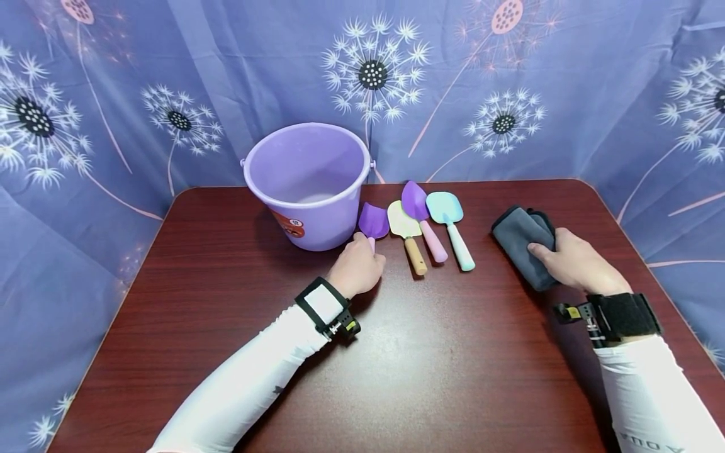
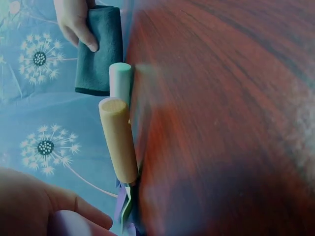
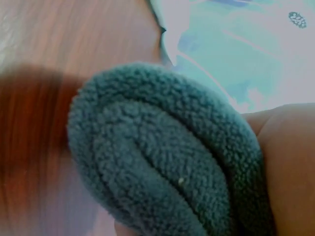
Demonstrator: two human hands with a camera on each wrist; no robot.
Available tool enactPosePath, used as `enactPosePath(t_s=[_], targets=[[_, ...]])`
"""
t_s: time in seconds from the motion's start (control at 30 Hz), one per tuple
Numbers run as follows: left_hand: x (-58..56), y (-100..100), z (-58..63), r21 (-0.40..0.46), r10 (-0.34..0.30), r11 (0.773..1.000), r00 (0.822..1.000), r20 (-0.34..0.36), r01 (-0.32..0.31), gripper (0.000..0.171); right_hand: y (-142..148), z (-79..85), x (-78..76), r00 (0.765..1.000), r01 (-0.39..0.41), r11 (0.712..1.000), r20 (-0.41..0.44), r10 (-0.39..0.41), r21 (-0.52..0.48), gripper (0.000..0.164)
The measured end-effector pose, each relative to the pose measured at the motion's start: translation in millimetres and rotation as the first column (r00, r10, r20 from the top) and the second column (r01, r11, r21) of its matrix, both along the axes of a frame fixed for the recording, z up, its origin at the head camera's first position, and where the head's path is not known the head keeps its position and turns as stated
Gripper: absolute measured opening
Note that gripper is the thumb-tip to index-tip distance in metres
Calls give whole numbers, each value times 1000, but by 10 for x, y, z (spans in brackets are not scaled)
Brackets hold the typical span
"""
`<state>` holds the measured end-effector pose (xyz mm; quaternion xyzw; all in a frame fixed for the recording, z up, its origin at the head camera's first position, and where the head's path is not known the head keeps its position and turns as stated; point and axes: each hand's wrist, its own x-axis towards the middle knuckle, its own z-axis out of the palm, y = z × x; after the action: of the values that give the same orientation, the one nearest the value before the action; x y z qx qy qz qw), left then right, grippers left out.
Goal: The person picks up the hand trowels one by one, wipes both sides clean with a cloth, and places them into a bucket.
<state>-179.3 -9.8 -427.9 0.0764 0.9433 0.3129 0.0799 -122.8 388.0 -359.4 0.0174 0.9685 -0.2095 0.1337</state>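
Near the bucket, my left hand grips the pale handle of a small purple toy shovel, whose blade points away from me. In the left wrist view the handle end shows under the fingers. Just right of it lie a yellow shovel with a wooden handle, a purple shovel with a pink handle and a light blue shovel. On the right, my right hand holds a folded grey towel, thumb on top. Its rolled layers fill the right wrist view; the other fingers are mostly hidden.
A purple bucket stands upright at the back left of the dark red wooden table. Behind the table hangs a blue curtain with dandelion prints. The table's right edge runs close to my right forearm.
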Motion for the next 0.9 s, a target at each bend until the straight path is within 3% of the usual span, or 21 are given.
enactPosePath(t_s=[0.07,0.23,0.43,0.63,0.73,0.9], targets=[[48,13,52,0,9,1000,1000,-19,-9,35,-23,30,8,1000,6,1000,-10,-6,1,73],[265,45,353,-25,21,999,998,-64,-23,30,-89,97,30,999,13,1000,-30,-13,-1,67],[384,54,407,-145,19,988,977,-213,-51,28,-190,170,57,996,21,1000,-87,-22,-11,64],[489,34,450,-264,-6,961,953,-304,-78,33,-290,239,86,989,29,999,-146,-33,-25,61],[535,23,451,-312,-25,945,932,-361,-96,34,-331,274,106,986,31,999,-162,-36,-38,60],[611,3,461,-340,-60,933,877,-476,-121,33,-407,324,147,981,28,998,-192,-38,-55,55]])
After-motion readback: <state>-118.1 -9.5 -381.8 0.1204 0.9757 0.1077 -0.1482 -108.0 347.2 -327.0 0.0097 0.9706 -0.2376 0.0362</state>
